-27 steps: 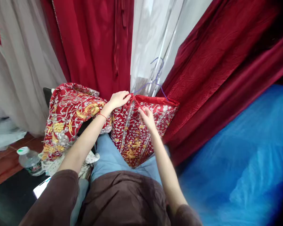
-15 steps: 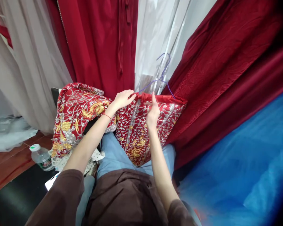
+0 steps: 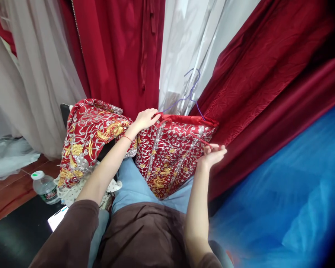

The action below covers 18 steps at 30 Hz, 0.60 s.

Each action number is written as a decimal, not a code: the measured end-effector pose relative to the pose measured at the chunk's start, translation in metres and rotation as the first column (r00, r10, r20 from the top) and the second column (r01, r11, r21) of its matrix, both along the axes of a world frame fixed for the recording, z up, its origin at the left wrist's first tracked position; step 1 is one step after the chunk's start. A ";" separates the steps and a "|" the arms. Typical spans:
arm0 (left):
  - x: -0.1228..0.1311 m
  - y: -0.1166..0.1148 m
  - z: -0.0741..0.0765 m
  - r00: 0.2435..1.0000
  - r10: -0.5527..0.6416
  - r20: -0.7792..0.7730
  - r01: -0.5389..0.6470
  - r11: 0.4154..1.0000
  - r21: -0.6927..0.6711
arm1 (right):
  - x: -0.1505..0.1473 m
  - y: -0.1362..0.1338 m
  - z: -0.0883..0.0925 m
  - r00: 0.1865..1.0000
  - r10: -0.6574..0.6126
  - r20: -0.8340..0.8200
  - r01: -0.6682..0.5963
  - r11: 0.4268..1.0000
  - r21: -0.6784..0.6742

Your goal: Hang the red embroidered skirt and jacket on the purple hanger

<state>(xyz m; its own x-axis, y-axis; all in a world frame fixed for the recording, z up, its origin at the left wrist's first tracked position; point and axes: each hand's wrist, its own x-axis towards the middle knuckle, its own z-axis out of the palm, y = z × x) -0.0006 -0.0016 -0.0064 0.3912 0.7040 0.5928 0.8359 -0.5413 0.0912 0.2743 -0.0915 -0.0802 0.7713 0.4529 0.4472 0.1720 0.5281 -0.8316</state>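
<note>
A red garment (image 3: 170,156) with silver and gold embroidery hangs on a purple wire hanger (image 3: 188,98) over my lap. My left hand (image 3: 145,118) pinches its top edge near the hanger's left end. My right hand (image 3: 212,155) is out to the right of the garment, fingers closed on a thin red thread (image 3: 197,137) that runs back toward the top edge. A second embroidered red piece (image 3: 86,137) lies draped at the left, beside my left forearm.
Red curtains (image 3: 120,52) and white sheer fabric (image 3: 184,48) hang behind. Blue fabric (image 3: 281,193) fills the right. A plastic water bottle (image 3: 44,186) and a phone (image 3: 57,218) lie at lower left by a wooden floor (image 3: 5,193).
My right hand left the garment's top middle and pulled out to the right, drawing the red thread with it. The left hand stayed on the top edge.
</note>
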 end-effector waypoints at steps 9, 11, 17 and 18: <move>0.015 -0.005 0.003 0.987 0.118 0.112 -0.112 0.992 -0.060 | -0.074 0.019 0.023 0.776 0.457 0.435 -0.348 0.885 -0.310; 0.013 -0.007 0.006 0.990 0.117 0.081 -0.110 0.990 -0.083 | -0.098 0.035 0.029 0.765 0.491 0.417 -0.369 0.864 -0.341; 0.000 -0.011 0.011 0.998 0.011 -0.061 -0.017 0.995 -0.099 | -0.126 0.057 0.037 0.787 0.586 0.194 -0.516 0.797 -0.315; -0.003 -0.011 0.011 0.996 -0.017 -0.083 0.008 0.994 -0.106 | -0.123 0.056 0.037 0.743 0.661 0.106 -0.604 0.730 -0.319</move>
<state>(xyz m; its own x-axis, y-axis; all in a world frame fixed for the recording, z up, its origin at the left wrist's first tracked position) -0.0035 -0.0126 0.0045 0.4455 0.7554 0.4806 0.8362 -0.5429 0.0782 0.1511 -0.0360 -0.0429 0.1702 0.9180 0.3581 0.0483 0.3552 -0.9336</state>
